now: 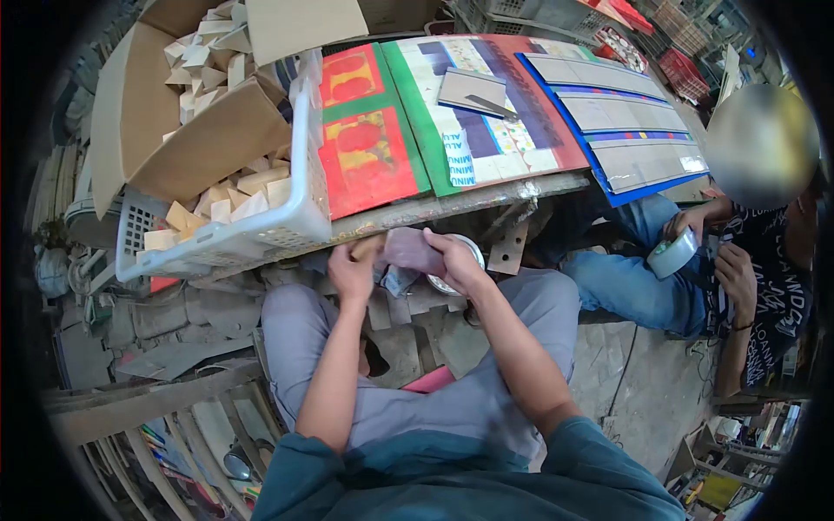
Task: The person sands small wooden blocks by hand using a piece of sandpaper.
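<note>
My left hand [351, 276] is closed round a small pale wooden block [368, 248], partly hidden by the fingers and slightly blurred. Facing it, my right hand [456, 266] grips a purplish-grey, limp-looking piece [412, 251], whose material I cannot make out. The block and this piece meet or nearly meet between my hands, over my lap and just below the table edge. Behind my right hand shows the pale rim of a round container [474, 249]. Similar wooden blocks [252, 205] lie in the white plastic basket [311, 174] to the upper left.
A cardboard box [143, 113] of more blocks rests on the basket. On the table lie red-and-green sheets [378, 148] and a blue-backed board [599, 165], plus a cutter [491, 106] on a small grey plate. At right, a person's hands hold a tape roll [673, 253].
</note>
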{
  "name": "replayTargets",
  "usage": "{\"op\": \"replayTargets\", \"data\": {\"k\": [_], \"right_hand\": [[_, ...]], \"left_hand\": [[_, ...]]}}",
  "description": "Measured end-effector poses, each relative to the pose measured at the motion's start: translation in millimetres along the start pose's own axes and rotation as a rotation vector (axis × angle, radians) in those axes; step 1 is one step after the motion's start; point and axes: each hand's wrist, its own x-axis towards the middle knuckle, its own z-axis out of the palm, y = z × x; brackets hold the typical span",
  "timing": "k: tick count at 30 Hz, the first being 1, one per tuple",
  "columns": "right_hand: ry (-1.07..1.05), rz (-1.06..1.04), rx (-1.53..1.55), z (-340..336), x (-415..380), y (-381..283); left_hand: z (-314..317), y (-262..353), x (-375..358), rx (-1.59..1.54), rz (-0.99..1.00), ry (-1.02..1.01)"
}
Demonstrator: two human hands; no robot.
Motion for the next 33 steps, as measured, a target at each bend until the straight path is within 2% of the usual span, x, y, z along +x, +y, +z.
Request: {"op": "replayTargets", "data": {"k": [1, 3, 5, 7, 9, 12, 13, 15, 16, 17, 18, 19, 21, 22, 24, 25, 26, 28, 29, 31, 33], "right_hand": [[-0.009, -0.002, 0.001, -2, 4, 1], [0.103, -0.060, 0.094, -1, 3, 1], [0.150, -0.062, 0.097, 5, -2, -2], [0.051, -0.036, 0.178, 8, -4, -3], [0.065, -0.046, 0.135, -1, 2, 3], [0.024, 0.007, 0.087, -3, 2, 1], [0.072, 0.043, 0.014, -2, 0, 1], [0.102, 0.018, -0.109, -4, 1, 3], [0.116, 0.007, -0.108, -7, 3, 5], [0.207, -0.016, -0.233, -10, 4, 8], [0.295, -0.038, -0.359, -11, 5, 10], [0.301, -0.045, -0.359, -12, 5, 12], [0.573, -0.240, -0.871, -9, 5, 22], [0.565, -0.412, -0.878, -2, 6, 30], [0.451, -0.458, -0.908, 7, 6, 50], [0.370, -0.513, -0.887, 11, 6, 59], [0.368, -0.514, -0.886, 11, 8, 65], [0.341, -0.705, -1.103, 15, 8, 71], [0.334, -0.705, -1.102, 12, 10, 68], [0.151, -0.411, -0.766, 5, 11, 55], [0.170, -0.378, -0.750, 6, 7, 53]], "left_hand": [[3, -5, 1, -0.152, 0.025, -0.052], [7, -12, -3, -0.149, -0.038, -0.115], [8, -13, -3, -0.325, -0.068, -0.175], [2, -8, 2, -0.414, -0.252, -0.317], [-1, 2, 0, -0.821, -0.462, -0.483], [-4, 15, -5, -0.955, -0.550, -0.539], [-2, 12, -5, -0.926, -0.592, -0.501], [-4, 0, -2, -0.810, -0.545, -0.528], [-3, -7, 1, -0.664, -0.579, -0.500], [-3, -15, 0, -0.665, -0.579, -0.516], [-3, -16, -2, -0.607, -0.631, -0.461], [-3, -16, -4, -0.550, -0.680, -0.402], [-1, -13, -9, -0.552, -0.666, -0.440], [-1, -10, -12, -0.550, -0.658, -0.470], [-2, -11, -12, -0.600, -0.601, -0.583], [-3, 3, -14, -0.599, -0.598, -0.581], [-5, 17, -17, -0.695, -0.529, -0.665], [-7, 35, -22, -0.808, -0.426, -0.777], [-5, 31, -23, -0.806, -0.425, -0.770], [1, 23, -22, -0.608, -0.227, -0.759], [8, 15, -23, -0.517, -0.159, -0.703]]}}
